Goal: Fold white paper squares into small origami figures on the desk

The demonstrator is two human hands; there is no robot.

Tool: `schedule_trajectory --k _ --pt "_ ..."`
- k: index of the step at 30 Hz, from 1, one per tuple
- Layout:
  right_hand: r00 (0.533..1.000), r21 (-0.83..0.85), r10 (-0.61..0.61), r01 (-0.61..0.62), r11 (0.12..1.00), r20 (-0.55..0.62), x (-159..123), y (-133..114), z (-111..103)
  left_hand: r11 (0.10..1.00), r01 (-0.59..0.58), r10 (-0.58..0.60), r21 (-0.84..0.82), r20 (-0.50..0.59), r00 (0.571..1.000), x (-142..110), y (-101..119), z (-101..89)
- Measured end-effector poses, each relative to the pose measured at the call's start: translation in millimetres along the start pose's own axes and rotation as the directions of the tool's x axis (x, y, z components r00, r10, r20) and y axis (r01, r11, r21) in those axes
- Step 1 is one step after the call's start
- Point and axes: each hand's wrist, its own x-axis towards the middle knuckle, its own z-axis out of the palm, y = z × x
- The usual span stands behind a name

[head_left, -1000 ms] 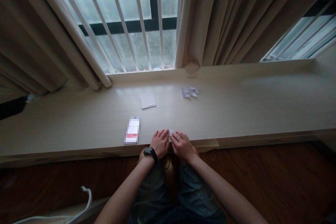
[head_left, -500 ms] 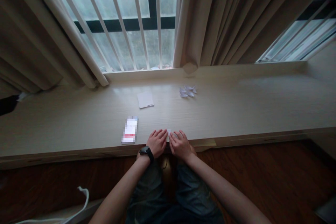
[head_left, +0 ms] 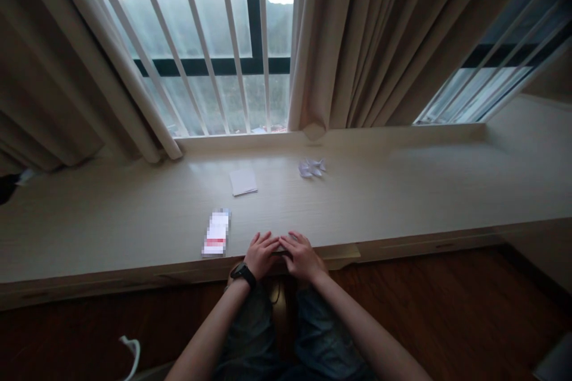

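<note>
At the desk's front edge, my left hand (head_left: 263,254) and my right hand (head_left: 302,256) meet with fingertips touching. Their fingers are bent and closed over a small white piece of paper, which the fingers now hide almost wholly. A dark watch sits on my left wrist. Up and to the left of my hands lies a small stack of white square paper (head_left: 243,182). Several small folded paper pieces (head_left: 311,168) stand grouped farther back, right of the stack.
A phone (head_left: 216,233) with a blurred-out screen lies left of my left hand on the pale wooden desk (head_left: 393,190). Behind the desk are a barred window (head_left: 214,71) and long curtains (head_left: 357,41). A white cable (head_left: 131,357) shows at lower left.
The view has tilted up a little, so the desk sits lower. My hands have drawn closer, fingertips now meeting, and cover the white paper that showed between them.
</note>
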Motion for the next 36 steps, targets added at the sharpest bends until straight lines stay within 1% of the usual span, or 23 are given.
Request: schedule_trajectory --k 3,5,8,10,13,15,17,20,22,24,26,28,30,34,36 --pt "0.999 0.030 0.006 -0.005 1.000 -0.033 -2 3 5 0.999 -0.015 0.012 -0.045 -0.064 0.998 -1 -1 4.5" --pt "0.997 0.056 0.022 -0.018 0.998 -0.071 -3 6 7 0.995 -0.006 -0.006 -0.099 -0.123 0.992 0 1 5.7" --pt "0.991 0.133 0.062 -0.046 0.990 -0.117 -3 10 10 0.972 0.083 -0.123 -0.221 -0.174 0.977 1 6 3.5" --pt "0.984 0.225 0.119 -0.088 0.970 -0.129 -1 12 12 0.932 0.176 -0.230 -0.318 -0.139 0.963 3 10 0.6" --pt "0.960 0.361 0.260 -0.207 0.909 -0.107 5 16 19 0.832 0.303 -0.360 -0.464 -0.038 0.932 9 12 -2.6" --pt "0.932 0.427 0.358 -0.298 0.854 -0.065 13 19 23 0.758 0.357 -0.409 -0.546 0.028 0.912 14 9 -3.1" --pt "0.912 0.458 0.410 -0.357 0.814 -0.019 23 21 26 0.700 0.382 -0.426 -0.603 0.077 0.901 19 5 -2.3" --pt "0.911 0.440 0.412 -0.379 0.814 0.022 38 21 28 0.631 0.390 -0.443 -0.670 0.100 0.891 26 -2 -0.1" --pt "0.914 0.468 0.402 -0.380 0.798 0.057 47 22 28 0.547 0.410 -0.477 -0.730 0.131 0.869 28 -6 1.2" --pt "0.913 0.561 0.396 -0.378 0.736 0.096 53 24 28 0.420 0.430 -0.504 -0.799 0.188 0.843 30 -10 1.9" --pt "0.909 0.646 0.400 -0.376 0.664 0.117 56 27 29 0.300 0.432 -0.511 -0.851 0.239 0.826 31 -13 1.8" --pt "0.903 0.679 0.412 -0.376 0.630 0.117 55 31 31 0.235 0.434 -0.505 -0.870 0.272 0.819 32 -14 1.1" --pt "0.900 0.678 0.420 -0.380 0.630 0.114 52 34 34 0.222 0.446 -0.505 -0.867 0.289 0.813 31 -15 0.0" --pt "0.908 0.657 0.408 -0.367 0.659 0.098 49 35 39 0.264 0.443 -0.496 -0.857 0.274 0.824 30 -13 -1.8" --pt "0.913 0.634 0.402 -0.354 0.688 0.073 49 34 40 0.269 0.436 -0.512 -0.859 0.256 0.820 31 -10 -1.6"
